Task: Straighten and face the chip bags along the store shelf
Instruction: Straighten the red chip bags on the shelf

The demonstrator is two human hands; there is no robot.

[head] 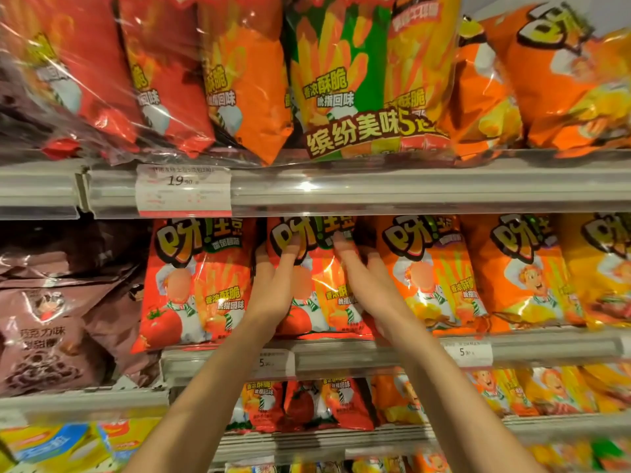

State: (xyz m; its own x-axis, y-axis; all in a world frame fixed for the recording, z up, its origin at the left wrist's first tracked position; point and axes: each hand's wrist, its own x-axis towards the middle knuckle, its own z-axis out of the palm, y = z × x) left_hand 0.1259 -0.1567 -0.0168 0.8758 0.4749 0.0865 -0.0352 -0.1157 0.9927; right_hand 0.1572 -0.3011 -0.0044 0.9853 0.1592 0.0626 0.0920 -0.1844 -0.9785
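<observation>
Red foil crackles under both my palms: the tomato chip bag [317,288] I am squaring up stands on the middle shelf [375,353], with my left hand [273,285] on its nine o'clock edge and my right hand [368,285] on its three o'clock edge. My fingers lie nearly straight and spread, pressing flat on the face and wrapping slightly round the sides; they pinch nothing. The risk, as I judge it, is squeezing inward too hard, which would buckle the puffed bag or crush what is inside, or shoving it back so it tips behind its neighbours. At nine o'clock a second red bag [198,285] touches it; at three o'clock an orange bag [433,278] overlaps my right fingertips, so a sideways nudge could drag either one askew. At twelve o'clock the upper shelf rail [409,192] sits just above the bag tops, leaving almost no room to lift. At six o'clock the shelf lip with its price tag [273,363] could catch the bottom seam if I pull forward. Free room is only toward me.
</observation>
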